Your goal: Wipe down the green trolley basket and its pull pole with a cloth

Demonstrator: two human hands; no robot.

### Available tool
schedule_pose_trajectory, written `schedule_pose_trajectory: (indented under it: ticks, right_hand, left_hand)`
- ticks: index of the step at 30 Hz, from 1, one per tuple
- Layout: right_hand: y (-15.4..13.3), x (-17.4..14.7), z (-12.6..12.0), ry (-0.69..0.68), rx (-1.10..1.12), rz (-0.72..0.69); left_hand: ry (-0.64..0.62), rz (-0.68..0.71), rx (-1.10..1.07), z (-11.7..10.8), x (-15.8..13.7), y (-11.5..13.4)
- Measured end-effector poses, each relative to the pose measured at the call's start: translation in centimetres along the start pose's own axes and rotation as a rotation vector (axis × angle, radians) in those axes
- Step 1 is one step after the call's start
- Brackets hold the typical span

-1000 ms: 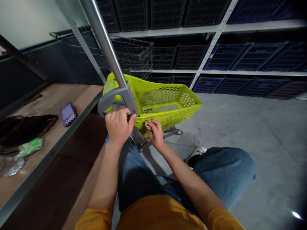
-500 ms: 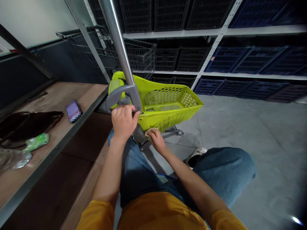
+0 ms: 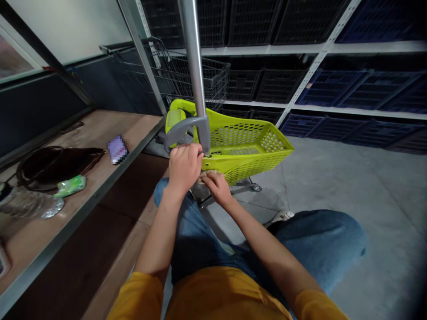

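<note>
A lime-green plastic shopping cart (image 3: 248, 161) with a perforated basket stands in front of me. At its near end a grey plastic handle bracket (image 3: 203, 133) curves below a metal tube (image 3: 194, 66). My left hand (image 3: 183, 165) is closed around the lower part of this bracket. Below and to the right, my right hand (image 3: 219, 189) presses a beige cloth (image 3: 212, 172) against the lower side of the green basket. Most of the cloth is hidden under the fingers.
To my left a wooden shelf (image 3: 140, 124) carries a phone-like item (image 3: 117, 149), brown bag (image 3: 80, 160), green packet (image 3: 71, 186) and plastic bottle (image 3: 36, 202). Behind stand a wire cart (image 3: 216, 80) and racks of dark crates (image 3: 353, 89). Grey floor (image 3: 333, 178) lies right.
My view has swung left, so everything sits further right in the picture. My right hand and the cloth have shifted slightly up along the basket's side. The left hand keeps its grip.
</note>
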State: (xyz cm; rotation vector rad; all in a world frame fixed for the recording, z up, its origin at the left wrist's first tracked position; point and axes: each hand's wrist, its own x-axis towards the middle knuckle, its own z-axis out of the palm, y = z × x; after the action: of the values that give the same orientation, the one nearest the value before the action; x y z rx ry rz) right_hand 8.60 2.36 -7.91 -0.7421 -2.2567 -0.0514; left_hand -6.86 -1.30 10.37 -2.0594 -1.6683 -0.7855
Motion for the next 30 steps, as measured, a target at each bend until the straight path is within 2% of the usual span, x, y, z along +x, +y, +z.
schedule_pose_trajectory:
  ticks: [3, 5, 8, 10, 14, 19, 22, 24, 27, 30]
  right_hand:
    - [1.1, -5.1, 3.0, -0.200, -0.041, -0.033]
    - [2.1, -8.5, 4.6, -0.335, -0.044, 0.040]
    - [3.6, -12.0, 5.9, -0.384, -0.073, 0.236]
    - [4.3, -12.6, 6.0, -0.356, -0.059, 0.270]
    - [4.3, -10.7, 4.1, -0.202, 0.048, 0.222]
    - [3.5, -4.2, -0.8, 0.068, 0.098, 0.189]
    - [3.5, -0.5, -2.7, 0.192, 0.056, 0.160]
    - [3.7, 0.5, -3.1, 0.214, -0.001, 0.105]
    - [4.9, -0.1, -3.2, 0.154, -0.061, 0.018]
    - [7.5, -2.1, -4.0, 0.127, -0.050, 0.098]
  left_hand:
    - [0.012, 0.008, 0.015, 0.1, 0.0, 0.0]
    - [0.028, 0.015, 0.024, 0.2, 0.0, -0.1]
    - [0.045, 0.020, 0.029, 0.4, -0.1, -0.1]
    - [0.057, 0.026, 0.029, 0.5, -0.2, 0.0]
    - [0.078, 0.023, 0.018, 0.6, -0.2, 0.0]
    - [0.082, 0.033, 0.029, 0.7, -0.1, -0.2]
    - [0.078, 0.035, 0.035, 0.6, -0.1, -0.2]
    - [0.076, 0.039, 0.027, 0.5, -0.2, -0.2]
    - [0.086, 0.042, 0.015, 0.5, -0.3, -0.1]
    - [0.098, 0.047, 0.018, 0.6, -0.3, -0.2]
